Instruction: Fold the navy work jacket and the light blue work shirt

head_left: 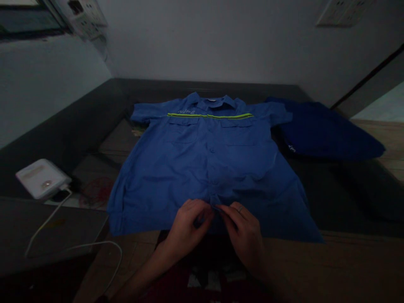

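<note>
Both hands, left [188, 225] and right [243, 229], pinch the bottom front hem of the blue work shirt [208, 164], which lies flat beyond them.

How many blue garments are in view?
2: a blue shirt spread flat in the middle, and a darker folded garment right of it. More could lie beneath them.

A blue short-sleeved work shirt [208, 160] lies spread flat and front up on a dark table [347, 185]. Its collar is at the far side and its hem at the near edge. A yellow-green reflective stripe crosses the chest above two pockets. The fabric puckers at the middle of the hem.
</note>
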A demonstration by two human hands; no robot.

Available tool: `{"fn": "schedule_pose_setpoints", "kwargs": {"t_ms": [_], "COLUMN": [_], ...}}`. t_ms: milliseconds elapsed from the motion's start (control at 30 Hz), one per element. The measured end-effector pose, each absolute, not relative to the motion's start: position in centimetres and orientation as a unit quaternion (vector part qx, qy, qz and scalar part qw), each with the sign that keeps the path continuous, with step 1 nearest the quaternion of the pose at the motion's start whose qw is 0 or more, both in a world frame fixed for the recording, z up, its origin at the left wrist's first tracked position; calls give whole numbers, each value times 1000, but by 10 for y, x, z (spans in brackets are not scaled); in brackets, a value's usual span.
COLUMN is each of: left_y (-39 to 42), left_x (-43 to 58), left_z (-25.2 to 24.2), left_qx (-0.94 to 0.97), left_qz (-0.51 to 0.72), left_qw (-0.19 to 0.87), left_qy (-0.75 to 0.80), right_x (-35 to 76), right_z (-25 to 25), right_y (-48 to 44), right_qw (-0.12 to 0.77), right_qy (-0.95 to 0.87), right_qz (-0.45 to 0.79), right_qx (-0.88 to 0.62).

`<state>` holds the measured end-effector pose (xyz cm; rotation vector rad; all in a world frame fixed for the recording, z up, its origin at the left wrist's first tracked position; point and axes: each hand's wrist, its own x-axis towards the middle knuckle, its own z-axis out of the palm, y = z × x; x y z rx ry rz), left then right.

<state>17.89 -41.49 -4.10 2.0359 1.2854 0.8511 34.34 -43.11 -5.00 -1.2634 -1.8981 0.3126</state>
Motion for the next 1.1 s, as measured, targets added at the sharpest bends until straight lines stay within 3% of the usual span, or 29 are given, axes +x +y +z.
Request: {"fn": "schedule_pose_setpoints", "kwargs": {"t_ms": [333,567,867,1100], "left_y": [-418,-418,-416,-419], "left_x": [183,180,176,175], "left_z": [-38,-40,-40,-47], "left_qx": [761,759,765,778], "left_qz": [339,331,363,395], "left_qw": [269,279,278,245], "left_qy": [484,486,454,422], "right_x": [348,358,351,354], "right_z": [-42,-28,-29,-32], "right_y": [-435,-422,-415,-416], "right_qw": [419,379,409,387], "right_qy": [-713,-686,-694,-690], "right_qz": [248,374,333,373], "right_qx": [-505,-496,-490,-485]}}
